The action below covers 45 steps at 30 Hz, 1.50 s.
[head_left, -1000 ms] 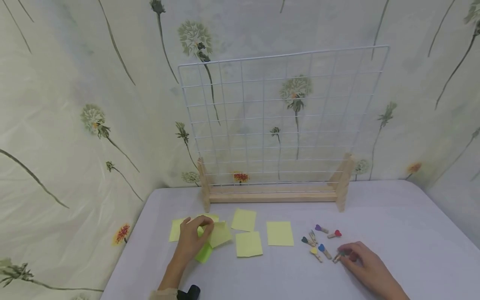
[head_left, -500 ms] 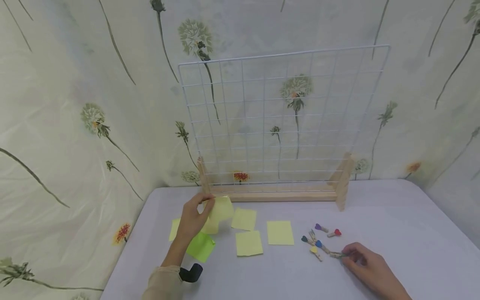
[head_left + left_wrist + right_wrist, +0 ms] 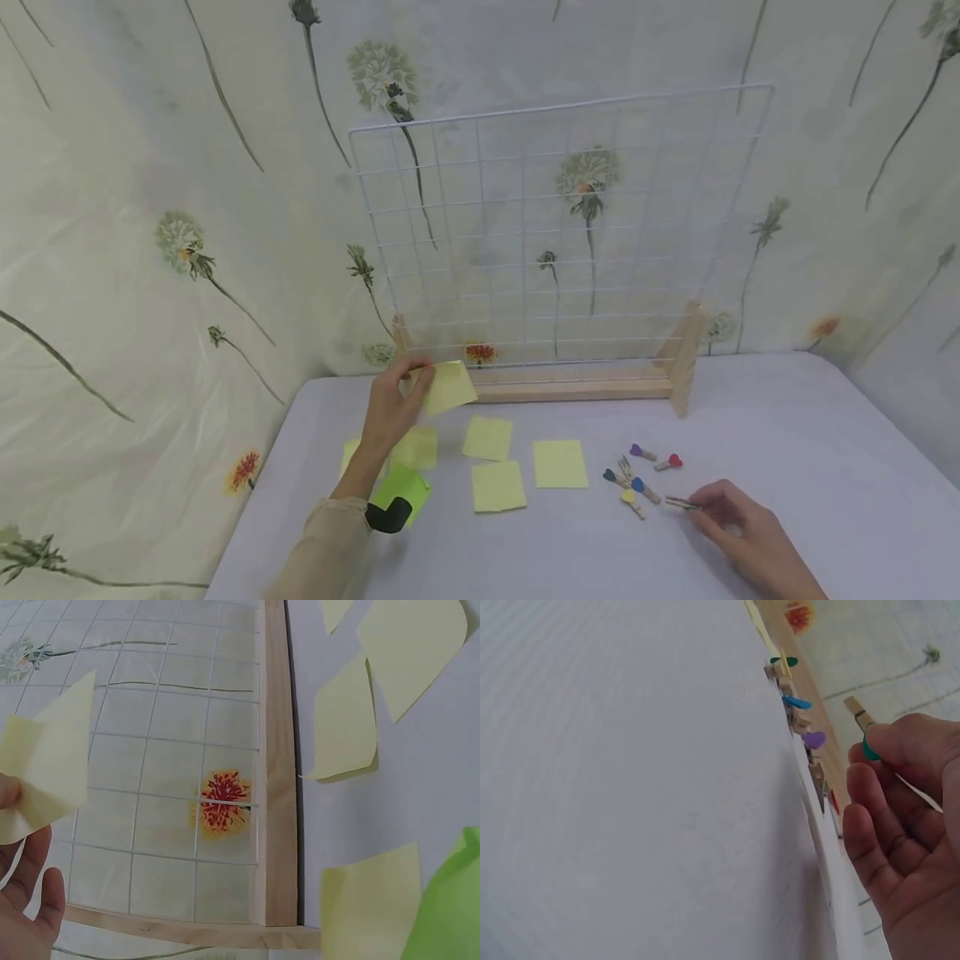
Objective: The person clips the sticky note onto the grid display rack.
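Observation:
Between thumb and fingers, my left hand [image 3: 393,408] pinches a pale yellow sticky note [image 3: 448,387] by its left side, raised in front of the lower left of the white wire grid [image 3: 525,250]. The left wrist view shows the thumb on that sticky note [image 3: 60,757]. At the right, my right hand [image 3: 742,529] pinches a small wooden clothespin [image 3: 681,502] just above the table. A green end on this clothespin [image 3: 861,716] shows under the thumb in the right wrist view. Several clothespins with coloured hearts, one of them red [image 3: 670,462], lie left of that hand.
More yellow sticky notes lie on the white table, one near the middle [image 3: 560,464]. A bright green note [image 3: 412,483] is partly hidden by the black wrist camera [image 3: 388,517]. The grid stands in a wooden base [image 3: 577,390] at the back. Flowered cloth hangs behind.
My left hand has lifted the yellow sticky note off the table and carried it back towards the grid. The right hand has picked up a clothespin and drawn it slightly away from the others.

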### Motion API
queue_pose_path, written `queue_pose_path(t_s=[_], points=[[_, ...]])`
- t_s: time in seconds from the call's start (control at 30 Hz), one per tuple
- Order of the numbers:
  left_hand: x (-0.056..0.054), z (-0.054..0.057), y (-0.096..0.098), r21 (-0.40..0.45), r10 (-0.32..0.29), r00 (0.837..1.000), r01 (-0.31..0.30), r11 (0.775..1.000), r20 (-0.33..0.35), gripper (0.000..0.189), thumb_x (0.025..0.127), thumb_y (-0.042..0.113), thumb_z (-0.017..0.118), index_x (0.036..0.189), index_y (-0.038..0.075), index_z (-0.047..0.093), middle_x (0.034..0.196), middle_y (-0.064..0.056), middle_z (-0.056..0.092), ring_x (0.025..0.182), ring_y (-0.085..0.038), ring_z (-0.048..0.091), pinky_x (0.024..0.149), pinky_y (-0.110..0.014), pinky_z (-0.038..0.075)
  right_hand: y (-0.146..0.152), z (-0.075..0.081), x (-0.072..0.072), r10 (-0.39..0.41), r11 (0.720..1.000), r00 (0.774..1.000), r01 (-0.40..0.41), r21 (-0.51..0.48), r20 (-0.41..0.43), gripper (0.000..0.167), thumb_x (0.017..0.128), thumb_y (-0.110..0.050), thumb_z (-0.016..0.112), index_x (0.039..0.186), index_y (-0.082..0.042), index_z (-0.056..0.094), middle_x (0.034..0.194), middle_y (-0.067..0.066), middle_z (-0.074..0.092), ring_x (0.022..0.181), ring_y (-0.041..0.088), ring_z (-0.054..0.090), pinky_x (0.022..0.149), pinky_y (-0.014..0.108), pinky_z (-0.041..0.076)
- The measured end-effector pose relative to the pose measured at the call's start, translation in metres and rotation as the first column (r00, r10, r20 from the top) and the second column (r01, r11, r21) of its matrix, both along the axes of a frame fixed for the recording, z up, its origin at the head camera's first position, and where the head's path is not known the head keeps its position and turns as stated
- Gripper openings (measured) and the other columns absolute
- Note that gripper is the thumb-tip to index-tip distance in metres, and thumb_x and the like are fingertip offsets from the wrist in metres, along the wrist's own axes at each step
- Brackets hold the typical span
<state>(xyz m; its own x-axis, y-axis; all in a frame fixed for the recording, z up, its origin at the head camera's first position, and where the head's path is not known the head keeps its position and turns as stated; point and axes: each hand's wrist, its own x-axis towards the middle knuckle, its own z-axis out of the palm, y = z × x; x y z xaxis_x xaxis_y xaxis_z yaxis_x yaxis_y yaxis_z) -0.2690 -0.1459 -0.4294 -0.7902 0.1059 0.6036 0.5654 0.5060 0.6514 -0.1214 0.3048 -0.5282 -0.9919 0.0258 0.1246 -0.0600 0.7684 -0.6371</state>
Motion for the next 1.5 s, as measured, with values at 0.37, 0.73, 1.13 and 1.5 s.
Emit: queue_pose_path(t_s=[0.37, 0.73, 1.13, 1.5], points=[[-0.019, 0.035, 0.008, 0.012, -0.018, 0.999, 0.018, 1.0, -0.042, 0.015, 0.093, 0.019, 0.06, 0.102, 0.008, 0.065, 0.102, -0.006, 0.07, 0.098, -0.019, 0.062, 0.083, -0.036, 0.046, -0.003, 0.006, -0.001, 0.054, 0.994, 0.988, -0.067, -0.085, -0.145, 0.021, 0.082, -0.013, 0.073, 0.097, -0.017, 0.059, 0.096, -0.004, 0.066, 0.084, -0.008, 0.06, 0.072, 0.014, 0.051], [-0.043, 0.071, 0.003, -0.045, -0.072, 0.98, 0.065, 0.997, -0.184, 0.016, 0.091, 0.017, 0.062, 0.102, 0.006, 0.066, 0.1, -0.007, 0.069, 0.094, -0.018, 0.062, 0.079, -0.029, 0.046, -0.005, 0.013, -0.001, 0.088, 0.978, 0.977, -0.122, -0.169, -0.197, 0.018, 0.092, -0.012, 0.06, 0.111, -0.01, 0.062, 0.099, -0.003, 0.066, 0.086, -0.005, 0.062, 0.074, 0.01, 0.05], [-0.059, 0.117, -0.002, 0.008, -0.093, 0.965, 0.098, 0.995, -0.244, 0.016, 0.089, 0.013, 0.065, 0.103, 0.006, 0.068, 0.1, -0.01, 0.07, 0.089, -0.021, 0.06, 0.077, -0.026, 0.044, -0.026, 0.06, -0.017, 0.083, 0.99, 0.971, -0.107, -0.097, -0.224, 0.024, 0.091, -0.025, 0.062, 0.115, -0.024, 0.063, 0.11, -0.006, 0.068, 0.098, -0.014, 0.056, 0.078, 0.006, 0.046], [-0.073, 0.139, 0.006, 0.078, -0.083, 0.98, 0.099, 0.992, -0.181, 0.021, 0.088, 0.022, 0.066, 0.101, 0.006, 0.068, 0.098, -0.008, 0.07, 0.084, -0.012, 0.059, 0.078, -0.022, 0.048, -0.054, 0.099, -0.034, 0.163, 0.982, 0.949, -0.183, -0.05, -0.268, 0.022, 0.092, -0.024, 0.06, 0.113, -0.027, 0.064, 0.105, -0.009, 0.068, 0.09, -0.006, 0.062, 0.07, 0.016, 0.052]])
